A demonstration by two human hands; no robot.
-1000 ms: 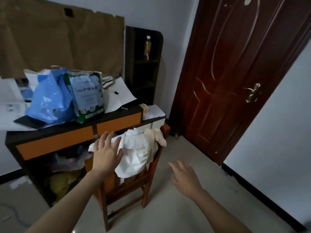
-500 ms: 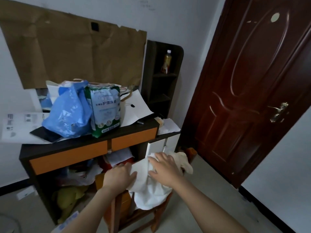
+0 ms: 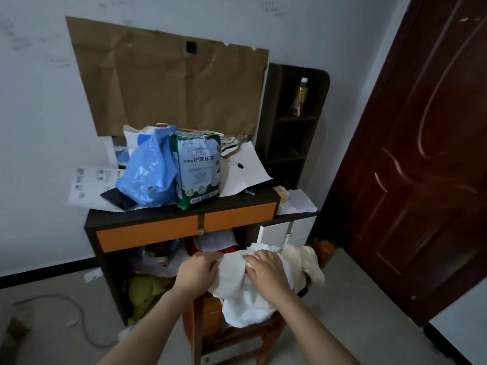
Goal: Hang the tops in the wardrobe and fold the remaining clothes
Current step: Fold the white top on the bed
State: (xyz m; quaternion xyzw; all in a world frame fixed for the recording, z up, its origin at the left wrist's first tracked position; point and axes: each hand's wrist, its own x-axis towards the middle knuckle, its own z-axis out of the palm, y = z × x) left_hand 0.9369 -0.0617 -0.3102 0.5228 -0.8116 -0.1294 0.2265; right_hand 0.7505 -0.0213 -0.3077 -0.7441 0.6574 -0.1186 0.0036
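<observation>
Pickup step, I judge: your left hand [image 3: 198,270] and right hand [image 3: 266,271] each have a closed grip on the clothes [image 3: 245,304] on the chair [image 3: 266,338]; next, lift them clear.

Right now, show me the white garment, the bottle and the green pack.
white garment [image 3: 247,309]: head view, on its hanging lower fold.
bottle [image 3: 300,100]: head view, on its body.
green pack [image 3: 197,171]: head view, on its front panel.
</observation>
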